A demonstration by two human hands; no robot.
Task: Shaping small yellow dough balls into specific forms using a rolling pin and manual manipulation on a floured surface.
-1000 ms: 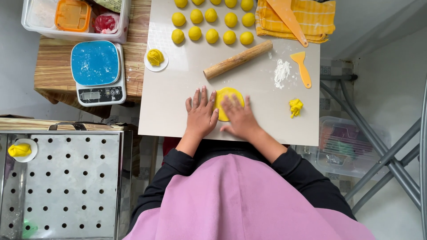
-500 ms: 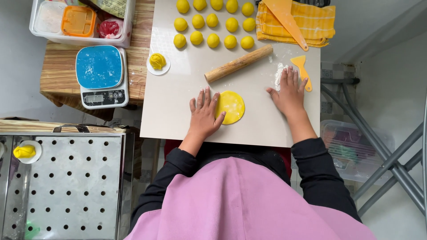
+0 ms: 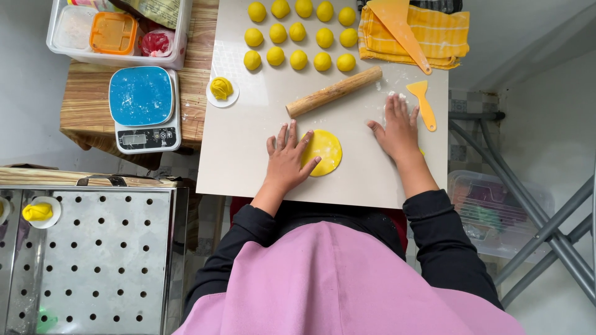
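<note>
Item: flat yellow dough disc (image 3: pixel 324 152) near bench (image 3: pixel 248 161) front edge, pinned by my spread left hand (image 3: pixel 287 162); right hand (image 3: pixel 397 129), fingers spread, apparently dabbing flour—dust lightly.

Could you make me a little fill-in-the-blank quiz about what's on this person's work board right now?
1. The left hand rests flat at the edge of a flattened disc of dough whose colour is ____.
2. The right hand lies spread on the board, next to a small orange ____.
3. Between the rows of dough balls and the hands lies a wooden ____.
4. The kitchen scale beside the board has a top coloured ____.

Missing words: yellow; scraper; rolling pin; blue
</note>
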